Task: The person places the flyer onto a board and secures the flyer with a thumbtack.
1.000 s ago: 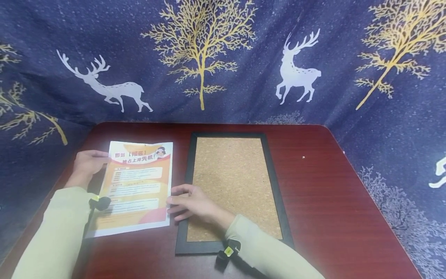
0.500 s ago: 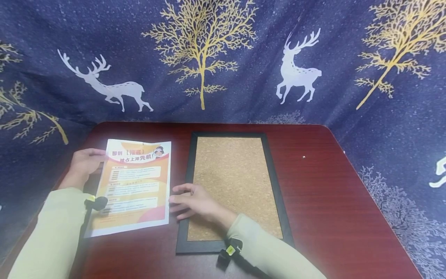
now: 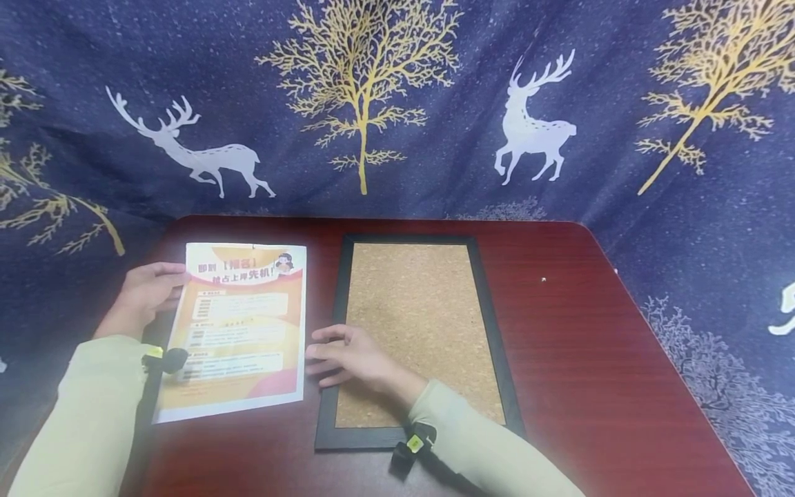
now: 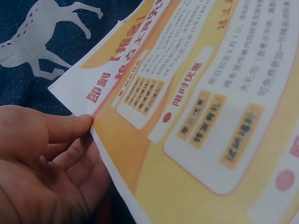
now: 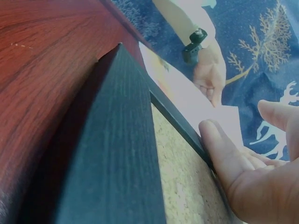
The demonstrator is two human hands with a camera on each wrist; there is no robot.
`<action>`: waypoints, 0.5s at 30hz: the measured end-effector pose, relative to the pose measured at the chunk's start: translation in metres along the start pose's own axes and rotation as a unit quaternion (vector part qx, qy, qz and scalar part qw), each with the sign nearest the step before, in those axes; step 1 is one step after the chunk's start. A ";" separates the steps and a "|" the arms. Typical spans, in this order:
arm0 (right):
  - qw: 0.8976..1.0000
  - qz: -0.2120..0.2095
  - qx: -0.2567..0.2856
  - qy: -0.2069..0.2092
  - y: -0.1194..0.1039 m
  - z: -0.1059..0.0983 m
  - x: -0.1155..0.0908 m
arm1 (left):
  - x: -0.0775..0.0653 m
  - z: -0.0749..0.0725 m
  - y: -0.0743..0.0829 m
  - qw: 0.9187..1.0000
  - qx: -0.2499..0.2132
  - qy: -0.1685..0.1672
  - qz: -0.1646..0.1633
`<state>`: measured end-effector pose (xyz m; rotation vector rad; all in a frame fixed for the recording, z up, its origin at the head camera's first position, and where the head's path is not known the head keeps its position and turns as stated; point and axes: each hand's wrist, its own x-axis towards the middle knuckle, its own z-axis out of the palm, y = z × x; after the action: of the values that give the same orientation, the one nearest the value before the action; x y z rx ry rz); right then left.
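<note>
My left hand (image 3: 138, 298) pinches the left edge of a printed paper poster (image 3: 236, 331), near its upper corner. Thumb and index finger meet on that edge in the left wrist view, with the orange and white print (image 4: 196, 126) slanting away from them. The sheet is held raised over the table, tilted. Beside the poster's right edge is my right hand (image 3: 360, 362), fingers spread and fingertips close to the paper. It hovers over the left side of a cork board (image 3: 422, 310) with a black frame. In the right wrist view the thumb (image 5: 217, 140) stands apart from the fingers.
The board lies flat on a dark red wooden table (image 3: 590, 359), right of the poster. A tiny pale speck (image 3: 543, 279) is on the table at the right. Behind hangs a blue curtain (image 3: 447, 166) printed with deer and trees. Each wrist wears a small black camera (image 3: 406, 452).
My left hand has shifted slightly left and up, and the poster's upper left part with it. The right hand has barely moved; a small gap now shows between its fingertips and the paper.
</note>
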<state>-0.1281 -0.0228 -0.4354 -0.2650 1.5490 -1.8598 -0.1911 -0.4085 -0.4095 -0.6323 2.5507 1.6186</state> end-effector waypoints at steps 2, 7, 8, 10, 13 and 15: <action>1.000 -0.002 0.000 0.001 0.000 0.000 0.000 | -0.001 -0.002 0.003 1.000 -0.002 -0.002 -0.004; 1.000 -0.003 0.002 0.002 -0.002 -0.001 0.001 | 0.001 -0.005 0.006 1.000 -0.017 -0.008 -0.013; 1.000 -0.002 0.002 0.002 -0.003 0.000 0.001 | 0.001 -0.006 0.007 0.999 -0.026 -0.012 -0.015; 1.000 0.000 0.002 0.003 -0.005 0.000 0.000 | 0.000 -0.007 0.010 0.999 -0.043 -0.019 -0.017; 1.000 0.000 0.001 0.004 -0.007 0.001 -0.001 | -0.004 -0.008 0.016 0.998 -0.057 -0.030 -0.017; 1.000 -0.001 0.002 0.007 -0.007 0.002 -0.001 | -0.005 -0.008 0.019 0.997 -0.062 -0.034 -0.015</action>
<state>-0.1291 -0.0235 -0.4282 -0.2519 1.5554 -1.8694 -0.1919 -0.4074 -0.3885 -0.6107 2.3969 1.7683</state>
